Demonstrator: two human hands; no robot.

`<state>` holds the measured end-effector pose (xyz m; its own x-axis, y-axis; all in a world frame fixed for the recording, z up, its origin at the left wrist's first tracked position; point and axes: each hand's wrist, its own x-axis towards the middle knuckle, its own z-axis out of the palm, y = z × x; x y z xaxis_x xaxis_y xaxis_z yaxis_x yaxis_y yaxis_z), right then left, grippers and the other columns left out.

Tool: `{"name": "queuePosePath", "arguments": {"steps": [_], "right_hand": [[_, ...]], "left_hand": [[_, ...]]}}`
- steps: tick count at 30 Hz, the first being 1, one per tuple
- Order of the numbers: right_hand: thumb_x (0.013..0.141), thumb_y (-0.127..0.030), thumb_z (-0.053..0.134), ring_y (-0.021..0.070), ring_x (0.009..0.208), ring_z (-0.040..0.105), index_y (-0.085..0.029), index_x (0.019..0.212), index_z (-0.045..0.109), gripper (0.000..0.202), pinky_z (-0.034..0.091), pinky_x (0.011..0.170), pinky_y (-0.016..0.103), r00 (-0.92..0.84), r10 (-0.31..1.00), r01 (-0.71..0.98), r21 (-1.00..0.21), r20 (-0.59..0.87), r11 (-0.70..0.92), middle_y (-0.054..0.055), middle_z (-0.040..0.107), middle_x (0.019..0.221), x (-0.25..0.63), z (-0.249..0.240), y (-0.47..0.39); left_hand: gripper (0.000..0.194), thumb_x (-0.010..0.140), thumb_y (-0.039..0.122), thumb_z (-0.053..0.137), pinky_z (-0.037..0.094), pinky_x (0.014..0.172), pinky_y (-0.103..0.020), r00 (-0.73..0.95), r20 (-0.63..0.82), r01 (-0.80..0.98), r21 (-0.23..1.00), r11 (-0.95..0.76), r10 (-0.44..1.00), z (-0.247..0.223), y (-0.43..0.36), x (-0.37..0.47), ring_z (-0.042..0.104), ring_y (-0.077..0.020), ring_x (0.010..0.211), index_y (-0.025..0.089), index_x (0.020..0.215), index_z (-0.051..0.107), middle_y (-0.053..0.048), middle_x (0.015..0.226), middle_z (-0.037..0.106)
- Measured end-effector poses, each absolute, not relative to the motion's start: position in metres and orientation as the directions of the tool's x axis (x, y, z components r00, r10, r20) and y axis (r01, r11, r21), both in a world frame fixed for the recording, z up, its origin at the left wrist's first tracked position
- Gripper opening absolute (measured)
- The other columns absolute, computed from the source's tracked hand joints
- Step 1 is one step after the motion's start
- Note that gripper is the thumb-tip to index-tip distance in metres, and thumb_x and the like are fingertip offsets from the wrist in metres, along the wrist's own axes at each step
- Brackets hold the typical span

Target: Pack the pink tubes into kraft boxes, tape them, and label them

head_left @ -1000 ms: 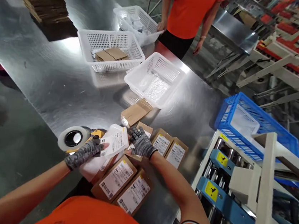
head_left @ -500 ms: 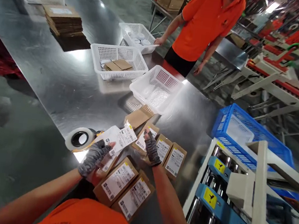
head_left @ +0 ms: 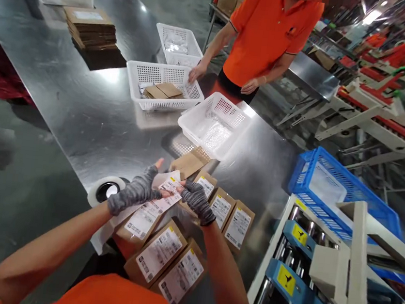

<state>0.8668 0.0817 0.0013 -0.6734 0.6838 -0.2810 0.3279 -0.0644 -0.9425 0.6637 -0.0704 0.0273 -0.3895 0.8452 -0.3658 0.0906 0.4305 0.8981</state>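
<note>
My left hand (head_left: 135,192), in a grey fingerless glove, lies over a white printed label (head_left: 169,187) with its fingers stretched out and the thumb spread away. The label's right edge is pinched in my right hand (head_left: 199,201), which wears a matching glove. Below the hands is a small brown carton (head_left: 143,221) with a label on top. Closer to my body sit two more labelled cartons (head_left: 160,252). Beside my right hand, several labelled cartons (head_left: 238,224) stand in a slanted row. A flat brown carton (head_left: 189,162) lies just beyond the fingers.
A label roll (head_left: 108,190) rests at the table's left edge. White baskets (head_left: 215,124) stand farther back, near a co-worker in an orange shirt (head_left: 270,37). At the left is a stack of flat cardboard (head_left: 92,29). A roller conveyor (head_left: 292,264) and blue crate (head_left: 344,192) are at the right.
My left hand has shifted up and right over the label, its thumb spread. My right hand has moved left to the label's edge. The co-worker's hand has gone from the far basket to the middle one.
</note>
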Motion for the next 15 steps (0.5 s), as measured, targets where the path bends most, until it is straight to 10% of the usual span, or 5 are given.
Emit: {"name": "queuePosePath", "arguments": {"steps": [6, 15], "right_hand": [[0.075, -0.080, 0.090, 0.0190, 0.063, 0.058, -0.025, 0.066, 0.071, 0.059, 0.054, 0.065, 0.036, -0.585, 0.759, 0.328, -0.939, -0.286, -0.101, 0.001, 0.071, 0.064, 0.852, -0.004, 0.106], [0.083, -0.091, 0.081, 0.0302, 0.074, 0.071, -0.031, 0.075, 0.082, 0.061, 0.067, 0.082, 0.051, -0.617, 0.755, 0.324, -0.946, -0.223, -0.014, 0.011, 0.085, 0.081, 0.849, 0.000, 0.115]], "left_hand": [[0.068, 0.055, 0.069, 0.109, 0.054, 0.066, -0.035, -0.048, -0.516, -0.178, 0.847, 0.501, 0.855, 0.001, -0.011, 0.664, 0.069, -0.0247, 0.072, 0.014, 0.086, 0.085, -0.010, 0.079, 0.080], [0.079, 0.057, 0.032, 0.111, 0.065, 0.088, -0.037, -0.078, -0.354, -0.275, 0.906, 0.322, 0.932, -0.005, 0.000, 0.654, 0.079, -0.0269, 0.097, 0.017, 0.131, 0.087, -0.012, 0.117, 0.090]]}}
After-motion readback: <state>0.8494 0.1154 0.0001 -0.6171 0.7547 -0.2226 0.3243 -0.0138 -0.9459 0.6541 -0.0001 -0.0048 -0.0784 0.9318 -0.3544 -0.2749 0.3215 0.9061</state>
